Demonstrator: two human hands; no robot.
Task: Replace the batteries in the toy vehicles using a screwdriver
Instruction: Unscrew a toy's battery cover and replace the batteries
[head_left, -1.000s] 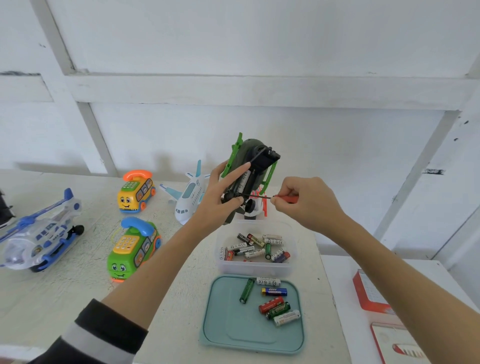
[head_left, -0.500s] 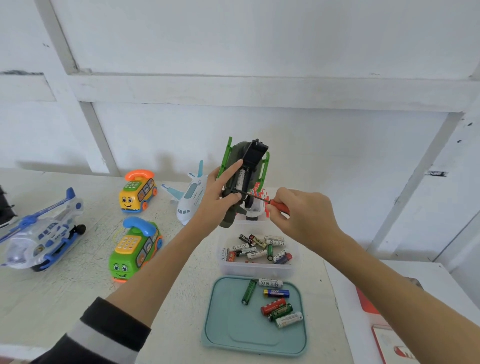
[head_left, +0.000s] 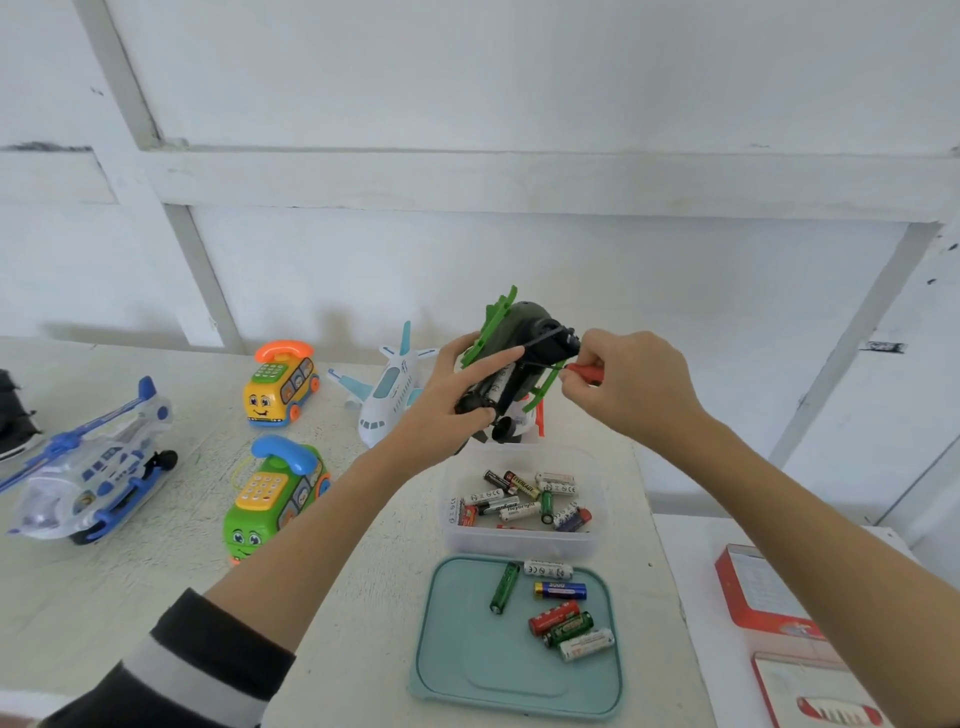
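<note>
**Midway: battery bay of the green toy under the screwdriver**

Currently, a dark green toy vehicle (head_left: 511, 358) is held tipped up in the air, above and just behind the clear battery tub (head_left: 523, 540), which serves as the landmark for everything else. The toy is gripped by the left hand (head_left: 447, 400), with the thumb and fingers curled round its underside. A red-handled screwdriver (head_left: 582, 371) is pinched in the fingers of the right hand (head_left: 631, 389), and its dark shaft is laid across the toy's underside. Cells appear to be seated in the exposed bay, though whether they are old or fresh cannot be told, and no cover is made out.

Loose AA batteries are heaped inside the tub. Just in front of the tub lies a teal lid (head_left: 467, 670), on which six more batteries are scattered. To the left of the tub, a white toy airplane (head_left: 387, 397), a yellow phone bus (head_left: 280, 387), a green phone bus (head_left: 275, 493) and, farthest off, a blue-and-white toy helicopter (head_left: 88, 475) are set on the worktop (head_left: 156, 582).

By judgement, the task is only partly done: one vehicle is being worked, and four others are still waiting; whether any has already been serviced cannot be determined.
</note>
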